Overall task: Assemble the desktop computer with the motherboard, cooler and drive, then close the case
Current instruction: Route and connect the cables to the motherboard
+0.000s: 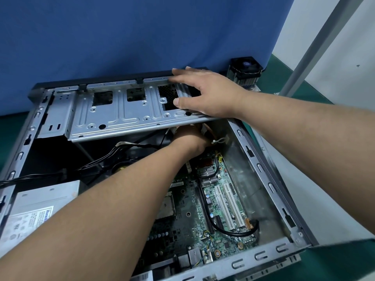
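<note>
Motherboard [219, 201] lies flat in the case [269, 185] floor, toward its right wall; rigid but fragile, best handled by bare edges. Drive cage [121, 112] is stiff sheet metal. Right hand [205, 92] rests spread on it, fingers straight. Left hand [190, 138] reaches beneath among cables [121, 157]; grip hidden. Cooler [244, 72] sits outside, by the case's far right corner.

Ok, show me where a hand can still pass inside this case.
Free: the bare floor strip between motherboard and the right case wall; the dark bay between power supply and drive cage. Crowded: cables under the cage.
</note>
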The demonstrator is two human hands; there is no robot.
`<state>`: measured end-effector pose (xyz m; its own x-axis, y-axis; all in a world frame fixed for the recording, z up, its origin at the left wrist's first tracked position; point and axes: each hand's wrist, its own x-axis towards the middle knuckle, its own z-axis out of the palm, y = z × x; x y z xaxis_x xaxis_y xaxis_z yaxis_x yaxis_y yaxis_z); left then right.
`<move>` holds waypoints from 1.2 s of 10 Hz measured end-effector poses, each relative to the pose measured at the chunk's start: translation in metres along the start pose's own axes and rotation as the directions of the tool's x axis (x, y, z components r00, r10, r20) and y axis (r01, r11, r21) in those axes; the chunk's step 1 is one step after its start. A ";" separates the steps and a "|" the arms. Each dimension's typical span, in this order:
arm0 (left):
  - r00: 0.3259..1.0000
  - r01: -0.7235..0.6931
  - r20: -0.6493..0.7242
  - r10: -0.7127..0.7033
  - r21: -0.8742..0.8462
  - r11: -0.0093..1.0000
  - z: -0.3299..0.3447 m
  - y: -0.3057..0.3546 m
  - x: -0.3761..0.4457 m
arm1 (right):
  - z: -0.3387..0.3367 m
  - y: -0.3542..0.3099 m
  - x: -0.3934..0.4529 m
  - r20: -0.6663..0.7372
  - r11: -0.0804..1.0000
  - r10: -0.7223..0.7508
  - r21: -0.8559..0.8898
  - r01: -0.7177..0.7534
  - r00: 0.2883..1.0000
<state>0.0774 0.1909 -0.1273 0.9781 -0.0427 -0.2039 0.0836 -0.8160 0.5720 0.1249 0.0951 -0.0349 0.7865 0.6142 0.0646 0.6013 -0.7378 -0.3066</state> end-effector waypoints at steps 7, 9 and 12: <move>0.998 -0.048 -0.032 0.047 -0.042 0.998 0.010 0.000 -0.001 | 0.002 0.002 0.003 0.002 1.000 -0.008 -0.024 0.008 1.000; 0.998 -0.039 -0.045 0.038 -0.015 0.999 0.008 0.005 -0.006 | 0.003 0.003 0.003 -0.001 0.999 -0.010 -0.033 0.010 1.000; 0.991 -0.018 0.133 0.019 -0.014 1.000 -0.017 0.002 -0.046 | 0.001 0.000 0.002 0.009 0.999 0.000 -0.043 0.001 1.000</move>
<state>0.0361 0.2014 -0.1034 0.9455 -0.1347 -0.2966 0.0690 -0.8071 0.5863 0.1263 0.0970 -0.0359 0.7852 0.6167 0.0564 0.6073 -0.7490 -0.2651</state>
